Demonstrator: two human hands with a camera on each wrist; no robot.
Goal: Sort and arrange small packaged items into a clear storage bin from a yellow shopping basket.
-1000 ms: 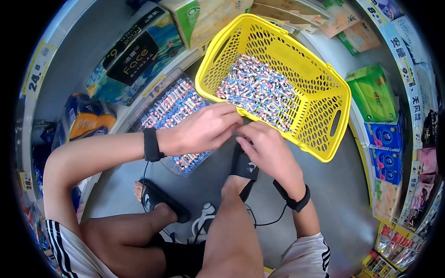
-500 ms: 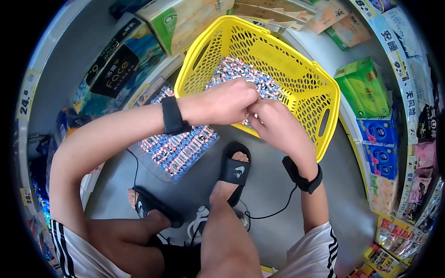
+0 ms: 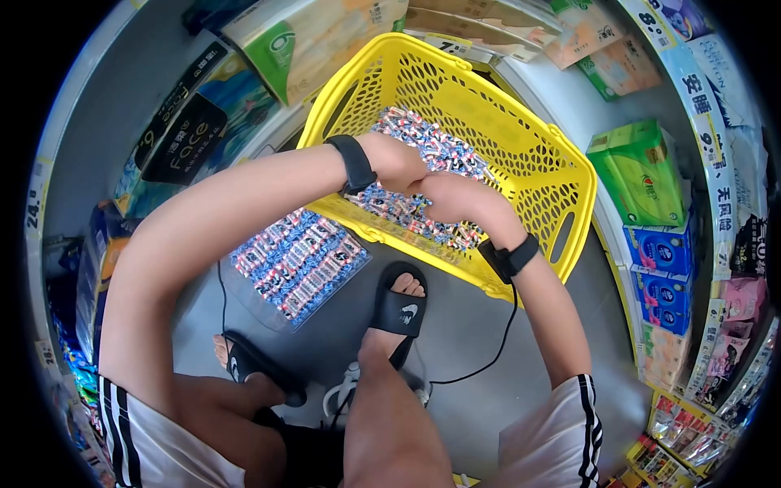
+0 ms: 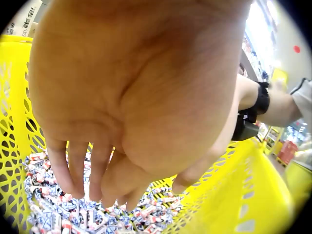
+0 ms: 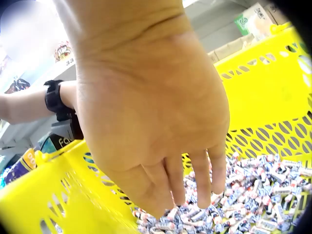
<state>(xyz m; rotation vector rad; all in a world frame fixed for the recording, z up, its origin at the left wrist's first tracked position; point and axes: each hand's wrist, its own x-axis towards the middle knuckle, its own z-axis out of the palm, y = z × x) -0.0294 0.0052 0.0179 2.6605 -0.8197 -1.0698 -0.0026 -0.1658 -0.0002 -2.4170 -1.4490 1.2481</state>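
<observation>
Both hands reach down inside a yellow plastic basket [image 3: 480,96]. Beneath them lies a loose pile of small twist-wrapped candies [image 3: 431,140] in white, blue and red. My left hand [image 3: 396,163] points its fingers down, thumb beside them, tips overlapping the candies in the left wrist view. The right hand [image 3: 468,199] meets it side by side; its fingers [image 5: 200,178] hang straight down just over the pile. Nothing shows held in either palm. Left of the basket, a clear plastic tray [image 3: 260,311] holds rows of the same candies [image 3: 301,264], partly under the left forearm.
Shelves with tissue packs [image 3: 191,134] curve along the left and back. On the right stand a green tissue pack [image 3: 639,175] and blue packs [image 3: 661,252]. Sandalled feet [image 3: 399,313] and a black cable [image 3: 488,358] are on the grey floor.
Both hands have moved from the basket's near rim, beside the tray, to deeper inside the basket. The fingers were bunched together before and now point downward. More of the tray's lower part shows.
</observation>
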